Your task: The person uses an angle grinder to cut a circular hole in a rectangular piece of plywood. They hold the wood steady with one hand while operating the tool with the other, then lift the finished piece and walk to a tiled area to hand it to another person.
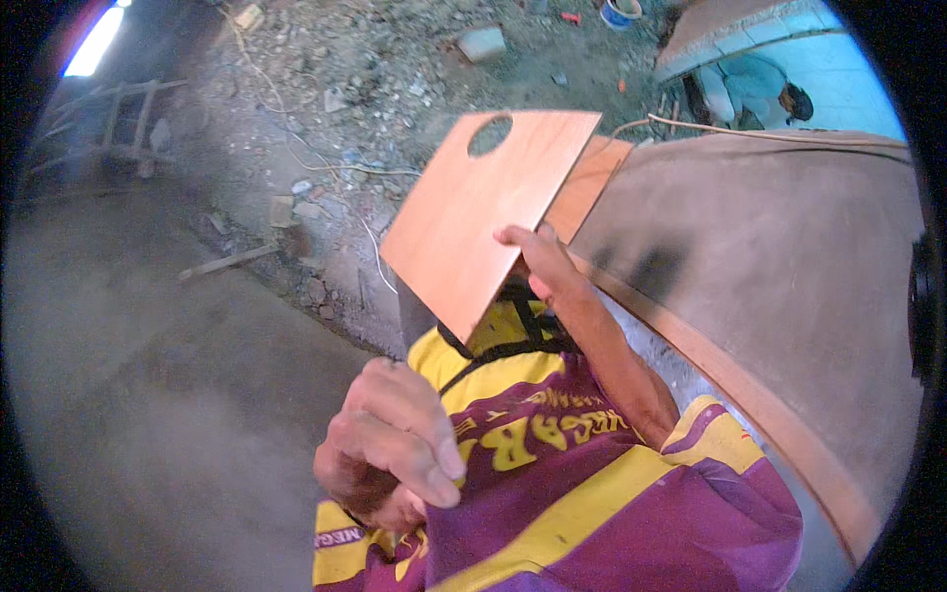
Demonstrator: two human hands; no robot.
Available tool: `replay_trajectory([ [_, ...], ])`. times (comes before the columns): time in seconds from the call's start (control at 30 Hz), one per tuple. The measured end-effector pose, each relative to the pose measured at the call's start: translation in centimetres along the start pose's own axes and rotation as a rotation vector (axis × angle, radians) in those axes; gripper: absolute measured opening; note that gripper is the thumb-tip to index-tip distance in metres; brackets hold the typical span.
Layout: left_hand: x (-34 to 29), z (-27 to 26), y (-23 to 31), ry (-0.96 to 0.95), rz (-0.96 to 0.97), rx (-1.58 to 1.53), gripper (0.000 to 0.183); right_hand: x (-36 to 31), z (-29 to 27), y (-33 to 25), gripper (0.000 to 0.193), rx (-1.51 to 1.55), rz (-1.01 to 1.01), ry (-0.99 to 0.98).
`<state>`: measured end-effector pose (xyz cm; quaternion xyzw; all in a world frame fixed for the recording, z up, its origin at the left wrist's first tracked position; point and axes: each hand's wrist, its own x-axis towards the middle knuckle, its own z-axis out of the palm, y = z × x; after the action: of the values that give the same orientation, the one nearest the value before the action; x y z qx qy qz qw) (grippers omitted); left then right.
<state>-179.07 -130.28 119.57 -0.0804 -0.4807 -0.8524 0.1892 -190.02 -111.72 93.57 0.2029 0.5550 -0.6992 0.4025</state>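
My right hand [546,259] grips a flat, wood-coloured panel [449,217] by its right edge, thumb on the face. Near the panel's far edge is a round cut-out. A second orange-brown piece [584,192] shows behind it, close to the same fingers; whether it is gripped too is partly hidden. The panel is tilted in front of my purple and yellow shirt [552,474]. Lower and to the left, my left hand [395,434] is raised before my chest, apart from the panel. Its fingers are curled together, and what they may hold is hidden.
On the right is a broad grey-brown surface [779,227] with a reddish edge [730,395]. Beyond lie rubble [365,69], a pale cable [261,74] and a bucket [619,12]. Another person [750,94] bends at the far right. A stick [229,261] lies left.
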Motion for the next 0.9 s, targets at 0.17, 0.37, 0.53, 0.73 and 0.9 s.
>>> replay_trajectory([
  [0.17,9.1,1.4,-2.1,-0.161,-0.225,-0.476,0.016,4.0,6.8,-7.9,0.054,0.075,-0.006,0.223],
  [0.37,18.7,0.9,-5.0,-0.686,-0.44,-0.765,0.014,6.4,5.4,-13.3,0.06,0.341,-0.092,0.358],
  [0.53,31.6,-3.4,-3.7,-0.987,-0.504,-0.552,0.01,10.6,5.4,-18.0,0.041,0.498,-0.128,0.494],
  [0.73,39.5,-8.9,-2.4,-0.479,-0.958,0.491,0.026,9.6,2.2,-20.9,0.015,0.674,-0.289,0.61],
  [0.9,49.1,-16.1,-6.6,-0.409,-0.733,0.814,0.024,10.6,2.8,-28.7,0.021,0.797,-0.415,0.725],
])
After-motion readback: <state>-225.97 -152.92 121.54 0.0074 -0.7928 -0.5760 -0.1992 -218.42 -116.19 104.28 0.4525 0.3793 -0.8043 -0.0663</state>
